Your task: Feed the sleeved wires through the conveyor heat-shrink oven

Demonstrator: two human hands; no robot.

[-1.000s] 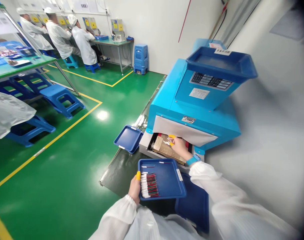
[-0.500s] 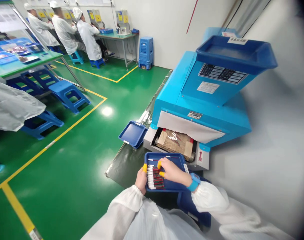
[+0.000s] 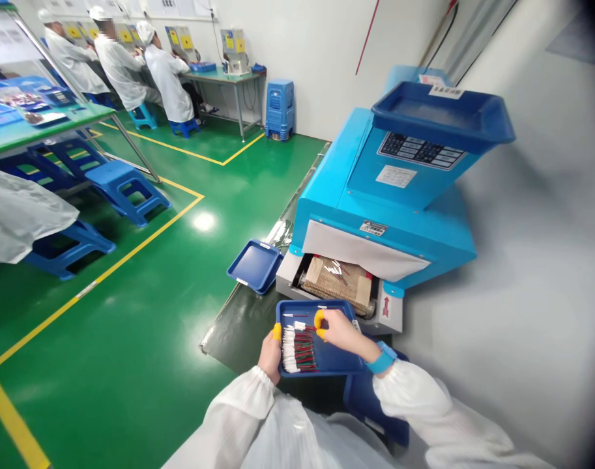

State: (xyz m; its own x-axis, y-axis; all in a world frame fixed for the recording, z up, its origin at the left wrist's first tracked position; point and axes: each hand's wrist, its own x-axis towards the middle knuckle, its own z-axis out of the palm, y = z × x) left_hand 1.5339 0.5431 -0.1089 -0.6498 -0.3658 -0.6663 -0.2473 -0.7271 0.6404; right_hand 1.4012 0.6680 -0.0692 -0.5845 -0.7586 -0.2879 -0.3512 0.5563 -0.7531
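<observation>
The left hand (image 3: 270,358) has its grip closed on the near edge of a blue tray (image 3: 339,359). In the tray, a bundle of white-tipped red and green wires (image 3: 294,352) lies packed toward that hand. The right hand (image 3: 343,332) hovers over the tray, its yellow-capped fingertips (image 3: 319,319) nearly pinched; whether they hold a wire cannot be told. Beyond the tray, a few loose white-tipped wires (image 3: 333,268) lie on the mesh belt (image 3: 329,284) of a blue machine (image 3: 399,195), not yet gathered.
</observation>
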